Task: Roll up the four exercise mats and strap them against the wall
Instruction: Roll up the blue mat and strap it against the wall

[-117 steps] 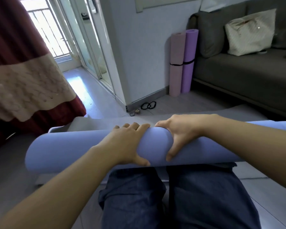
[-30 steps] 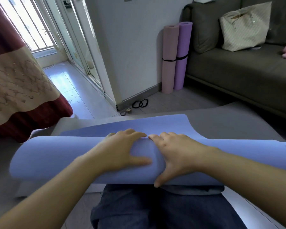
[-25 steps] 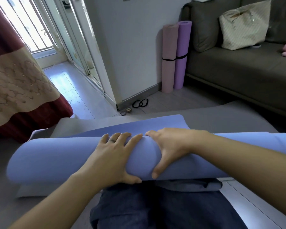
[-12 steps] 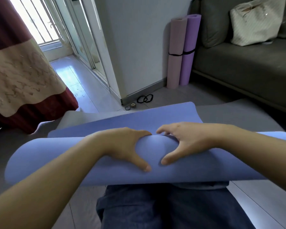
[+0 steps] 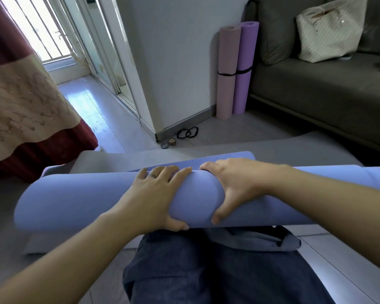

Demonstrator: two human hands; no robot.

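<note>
A blue mat (image 5: 75, 200), rolled into a thick tube, lies across in front of my knees. My left hand (image 5: 156, 198) grips the roll at its middle, fingers over the top and thumb underneath. My right hand (image 5: 233, 187) grips it just to the right, thumb below. A short strip of the blue mat's loose end shows beyond the roll. A grey mat (image 5: 283, 148) lies flat on the floor under it. A pink rolled mat (image 5: 225, 71) and a purple rolled mat (image 5: 245, 66) stand upright against the wall, each with a black strap around it.
Black strap loops (image 5: 188, 132) and two small tape rolls (image 5: 169, 143) lie on the floor by the wall corner. A dark sofa (image 5: 316, 88) with a cream bag (image 5: 331, 29) stands at the right. A red and beige curtain (image 5: 24, 106) hangs at the left, beside a glass door.
The loose blue flap beyond the roll has shrunk as the roll turned forward. My hands shifted from pinching over the top to wrapping around the roll's middle.
</note>
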